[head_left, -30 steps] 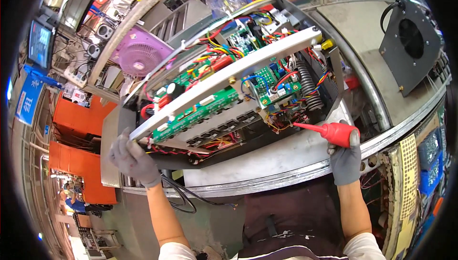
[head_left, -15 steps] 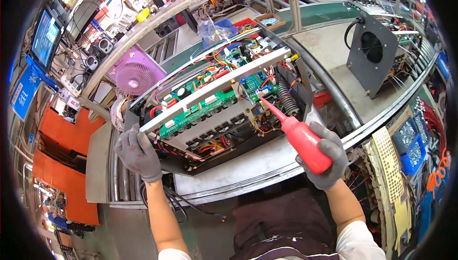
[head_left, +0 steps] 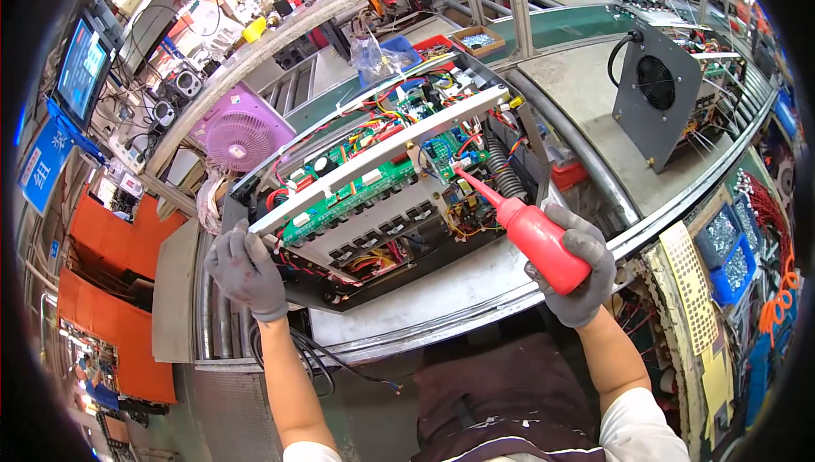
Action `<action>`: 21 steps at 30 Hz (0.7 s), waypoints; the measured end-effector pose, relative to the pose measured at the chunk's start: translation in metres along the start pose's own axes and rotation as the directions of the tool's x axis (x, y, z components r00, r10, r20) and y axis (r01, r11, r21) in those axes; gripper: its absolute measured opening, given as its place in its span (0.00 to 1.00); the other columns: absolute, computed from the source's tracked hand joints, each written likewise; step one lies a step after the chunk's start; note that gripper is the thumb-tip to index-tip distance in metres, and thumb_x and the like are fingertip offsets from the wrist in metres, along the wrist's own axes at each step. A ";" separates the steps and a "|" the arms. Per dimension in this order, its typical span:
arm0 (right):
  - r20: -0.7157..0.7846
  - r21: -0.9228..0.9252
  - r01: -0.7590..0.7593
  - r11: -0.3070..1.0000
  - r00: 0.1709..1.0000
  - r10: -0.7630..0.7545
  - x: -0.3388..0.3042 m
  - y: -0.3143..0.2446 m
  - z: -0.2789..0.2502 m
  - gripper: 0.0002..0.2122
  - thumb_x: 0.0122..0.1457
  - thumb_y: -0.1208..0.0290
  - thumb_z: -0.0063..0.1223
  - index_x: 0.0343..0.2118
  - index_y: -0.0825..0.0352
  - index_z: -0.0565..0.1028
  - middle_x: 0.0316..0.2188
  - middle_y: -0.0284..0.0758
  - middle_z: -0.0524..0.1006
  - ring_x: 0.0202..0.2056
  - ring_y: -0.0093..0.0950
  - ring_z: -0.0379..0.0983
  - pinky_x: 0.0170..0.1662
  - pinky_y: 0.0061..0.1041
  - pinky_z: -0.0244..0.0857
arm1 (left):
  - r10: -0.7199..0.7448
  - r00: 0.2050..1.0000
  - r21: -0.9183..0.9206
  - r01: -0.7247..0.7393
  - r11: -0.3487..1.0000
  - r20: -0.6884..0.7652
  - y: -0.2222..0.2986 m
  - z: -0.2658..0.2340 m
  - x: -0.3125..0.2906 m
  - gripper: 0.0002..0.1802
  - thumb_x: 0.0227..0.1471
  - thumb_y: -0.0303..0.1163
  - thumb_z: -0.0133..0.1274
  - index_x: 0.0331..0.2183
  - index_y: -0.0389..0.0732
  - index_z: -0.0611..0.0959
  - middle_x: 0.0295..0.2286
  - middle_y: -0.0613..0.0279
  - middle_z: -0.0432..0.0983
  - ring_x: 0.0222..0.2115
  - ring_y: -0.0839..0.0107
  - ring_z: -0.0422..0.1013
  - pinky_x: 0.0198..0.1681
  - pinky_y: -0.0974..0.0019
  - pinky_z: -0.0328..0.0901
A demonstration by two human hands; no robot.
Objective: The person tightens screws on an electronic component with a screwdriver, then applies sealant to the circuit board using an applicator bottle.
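My right gloved hand (head_left: 597, 274) is wrapped round a red squeeze bottle (head_left: 545, 246) with a long tapered nozzle. The nozzle slants up and left, its tip at or just above the green circuit board (head_left: 352, 209) near small connectors; contact cannot be made out. The board sits inside an open dark machine chassis (head_left: 399, 285) crowded with coloured wires, and a pale metal bar (head_left: 382, 162) crosses its top. At the chassis's front left corner, my left gloved hand (head_left: 246, 274) has its fingers bent against the edge by the bar's end.
The chassis stands on a metal-edged roller line (head_left: 441, 326). To its left are a purple fan (head_left: 242, 135) and a screen (head_left: 82, 67). A second unit with a black fan (head_left: 655, 80) stands at right. Blue bins of screws (head_left: 732, 274) lie near right. Loose black cables (head_left: 318, 356) hang below.
The red bottle and my right hand have shifted slightly left and up, and the nozzle tip has moved a little left over the board. My left hand stays put.
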State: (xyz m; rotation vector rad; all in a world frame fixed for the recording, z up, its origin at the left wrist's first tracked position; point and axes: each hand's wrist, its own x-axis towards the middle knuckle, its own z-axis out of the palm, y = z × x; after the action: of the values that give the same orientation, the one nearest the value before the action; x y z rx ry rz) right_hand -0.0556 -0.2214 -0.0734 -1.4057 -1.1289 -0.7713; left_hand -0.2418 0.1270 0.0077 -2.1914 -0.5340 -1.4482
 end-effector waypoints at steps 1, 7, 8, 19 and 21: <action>-0.024 -0.005 -0.007 1.000 1.000 0.007 0.000 0.000 0.001 0.30 0.47 0.77 0.68 0.52 0.63 0.62 0.47 0.56 0.72 0.44 0.45 0.75 0.42 0.36 0.75 | 0.000 1.000 0.001 0.000 1.000 0.000 -0.001 0.000 0.000 0.14 0.58 0.36 0.47 0.34 0.38 0.83 0.32 0.60 0.77 0.39 0.60 0.69 0.46 0.59 0.60; -0.056 -0.001 -0.015 1.000 0.998 0.015 0.001 -0.003 -0.001 0.32 0.44 0.76 0.71 0.51 0.63 0.63 0.46 0.56 0.73 0.43 0.46 0.76 0.42 0.38 0.74 | -0.015 0.999 0.034 0.014 0.999 0.028 0.002 -0.003 0.000 0.13 0.57 0.35 0.47 0.34 0.39 0.84 0.32 0.60 0.77 0.39 0.60 0.68 0.46 0.59 0.60; -0.046 0.015 -0.003 1.000 0.999 0.004 0.001 -0.004 -0.002 0.32 0.44 0.76 0.71 0.51 0.63 0.63 0.46 0.55 0.73 0.43 0.46 0.76 0.43 0.38 0.74 | -0.016 0.999 0.036 0.015 0.999 0.031 0.003 -0.003 0.000 0.13 0.57 0.35 0.47 0.35 0.39 0.84 0.32 0.60 0.77 0.39 0.60 0.68 0.46 0.59 0.60; -0.314 0.338 -0.287 0.896 0.864 0.395 -0.006 -0.006 -0.004 0.28 0.54 0.63 0.64 0.52 0.68 0.61 0.47 0.49 0.73 0.48 0.38 0.73 0.50 0.35 0.70 | 0.008 1.000 0.039 -0.009 0.999 0.022 -0.001 -0.003 0.005 0.14 0.57 0.35 0.46 0.35 0.37 0.83 0.32 0.57 0.76 0.37 0.59 0.69 0.46 0.58 0.60; -0.343 0.476 -0.385 0.791 0.747 0.570 -0.007 0.002 -0.005 0.28 0.55 0.62 0.63 0.52 0.69 0.61 0.46 0.47 0.72 0.47 0.37 0.72 0.51 0.35 0.68 | 0.019 0.999 0.019 -0.020 1.000 0.035 -0.003 0.001 0.003 0.14 0.58 0.35 0.46 0.35 0.36 0.83 0.32 0.56 0.76 0.37 0.59 0.70 0.45 0.58 0.61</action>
State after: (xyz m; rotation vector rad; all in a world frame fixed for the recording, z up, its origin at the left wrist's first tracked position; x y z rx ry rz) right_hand -0.0551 -0.2279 -0.0793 -1.0295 -0.4469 -0.4388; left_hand -0.2415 0.1298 0.0110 -2.2041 -0.5354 -1.3913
